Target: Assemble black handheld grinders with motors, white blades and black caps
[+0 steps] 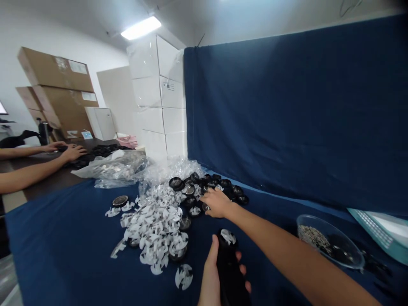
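My left hand (212,272) is wrapped round a long black part (231,272) with a round end, where a white plastic piece (228,236) lies. My right hand (216,202) reaches to the pile of round black parts (234,190) at the back of the blue cloth; its fingers are bent over the pile, and what they touch or hold is hidden. Left of it spreads a heap of white plastic pieces (153,229) with a few round black parts among them. One round black part (120,200) sits apart on the left, beside loose white pieces.
A clear bowl (331,225) of small metal parts and a teal tray (379,229) stand at the right. Clear plastic bags (117,168) lie behind the heap, near stacked white boxes (153,93). Another person's hands (72,152) work over black parts at the far left.
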Action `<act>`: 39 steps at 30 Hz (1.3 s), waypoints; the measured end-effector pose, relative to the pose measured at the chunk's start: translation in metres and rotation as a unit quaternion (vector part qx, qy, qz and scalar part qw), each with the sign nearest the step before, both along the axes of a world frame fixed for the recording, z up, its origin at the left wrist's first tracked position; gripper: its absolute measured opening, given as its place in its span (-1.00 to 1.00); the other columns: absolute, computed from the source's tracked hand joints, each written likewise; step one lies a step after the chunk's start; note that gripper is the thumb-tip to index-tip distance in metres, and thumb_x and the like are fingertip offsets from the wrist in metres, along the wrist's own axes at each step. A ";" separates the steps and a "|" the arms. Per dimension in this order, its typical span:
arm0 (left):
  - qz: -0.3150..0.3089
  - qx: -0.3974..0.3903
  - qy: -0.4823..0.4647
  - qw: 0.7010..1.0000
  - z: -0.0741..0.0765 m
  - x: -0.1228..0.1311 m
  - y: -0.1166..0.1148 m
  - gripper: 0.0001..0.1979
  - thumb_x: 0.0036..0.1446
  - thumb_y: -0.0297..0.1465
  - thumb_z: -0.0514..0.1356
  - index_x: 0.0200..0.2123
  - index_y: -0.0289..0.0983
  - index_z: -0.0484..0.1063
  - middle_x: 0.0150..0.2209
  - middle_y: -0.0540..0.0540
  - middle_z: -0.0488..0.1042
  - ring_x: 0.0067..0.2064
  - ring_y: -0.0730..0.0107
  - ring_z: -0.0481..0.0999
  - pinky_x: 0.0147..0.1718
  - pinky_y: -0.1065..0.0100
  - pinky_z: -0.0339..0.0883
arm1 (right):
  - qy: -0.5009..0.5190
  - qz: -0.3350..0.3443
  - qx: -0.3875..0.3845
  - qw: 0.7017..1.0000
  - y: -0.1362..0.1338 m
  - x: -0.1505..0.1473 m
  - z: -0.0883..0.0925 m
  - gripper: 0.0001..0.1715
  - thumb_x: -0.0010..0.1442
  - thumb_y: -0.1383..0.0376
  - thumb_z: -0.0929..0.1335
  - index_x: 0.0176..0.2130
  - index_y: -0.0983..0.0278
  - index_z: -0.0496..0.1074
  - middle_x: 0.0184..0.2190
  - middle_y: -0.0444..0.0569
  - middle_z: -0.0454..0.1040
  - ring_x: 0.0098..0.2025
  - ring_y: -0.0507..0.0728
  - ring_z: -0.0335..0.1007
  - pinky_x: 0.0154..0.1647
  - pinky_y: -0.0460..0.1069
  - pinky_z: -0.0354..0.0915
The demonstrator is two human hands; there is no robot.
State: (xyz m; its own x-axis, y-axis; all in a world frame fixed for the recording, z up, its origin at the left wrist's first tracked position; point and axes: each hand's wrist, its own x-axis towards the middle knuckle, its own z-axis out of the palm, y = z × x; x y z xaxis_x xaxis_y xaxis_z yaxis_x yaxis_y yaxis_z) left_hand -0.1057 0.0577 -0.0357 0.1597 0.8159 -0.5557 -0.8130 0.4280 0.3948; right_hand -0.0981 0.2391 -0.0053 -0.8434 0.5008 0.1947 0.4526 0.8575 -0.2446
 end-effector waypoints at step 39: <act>-0.431 0.107 0.080 0.892 0.063 0.173 -0.099 -0.12 0.13 0.23 -0.17 -0.45 -0.47 0.56 -0.69 -0.19 0.47 -0.73 0.50 0.39 -0.76 0.57 0.18 | 0.007 -0.112 0.001 0.994 -0.320 0.366 0.126 -0.41 0.31 0.44 0.28 0.25 0.04 0.18 0.22 -0.15 0.21 0.17 0.01 0.22 0.18 -0.14 0.22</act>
